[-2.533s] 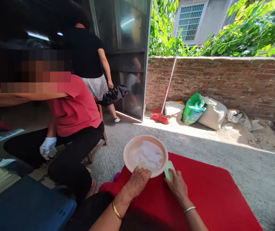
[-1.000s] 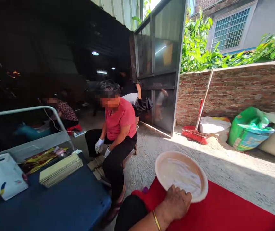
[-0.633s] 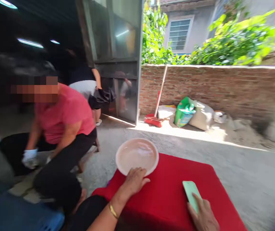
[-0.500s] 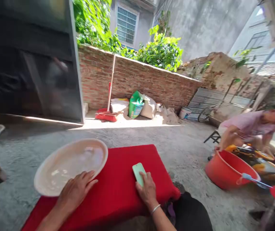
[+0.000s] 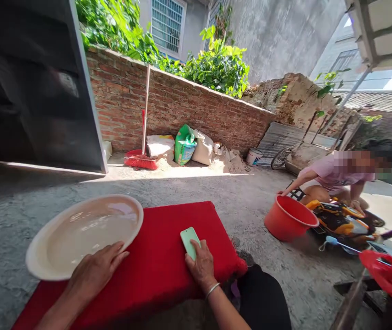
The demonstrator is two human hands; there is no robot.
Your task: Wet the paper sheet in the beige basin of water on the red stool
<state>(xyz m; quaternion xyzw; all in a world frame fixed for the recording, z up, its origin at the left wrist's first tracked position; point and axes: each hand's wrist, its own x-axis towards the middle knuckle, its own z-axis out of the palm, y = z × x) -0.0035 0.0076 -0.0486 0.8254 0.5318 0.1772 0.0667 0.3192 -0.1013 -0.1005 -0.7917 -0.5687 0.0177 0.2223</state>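
Observation:
A light green phone [image 5: 188,241] is on the red cloth-covered table [image 5: 161,247]. My right hand [image 5: 201,261], with a bracelet at the wrist, grips its lower part, thumb along one side and fingers over the top. To the left, a wide pale basin [image 5: 58,233] holding clear water sits on the table's left part. My left hand [image 5: 95,272] lies over the basin's near right rim, its fingers stretched out and thumb apart. The fingers' undersides are hidden.
At right a crouching person [image 5: 336,172] touches a red tub [image 5: 287,224] beside a yellow-and-black machine [image 5: 343,220]. A red plastic bag [image 5: 386,275] hangs nearby. Sacks [image 5: 203,146], a broom [image 5: 140,160] and a bucket [image 5: 253,156] stand along the brick wall [image 5: 120,101].
The view has turned slightly right, so things sit further left. The person at right has moved the red tub closer to themselves. My hands keep their places on the basin and phone.

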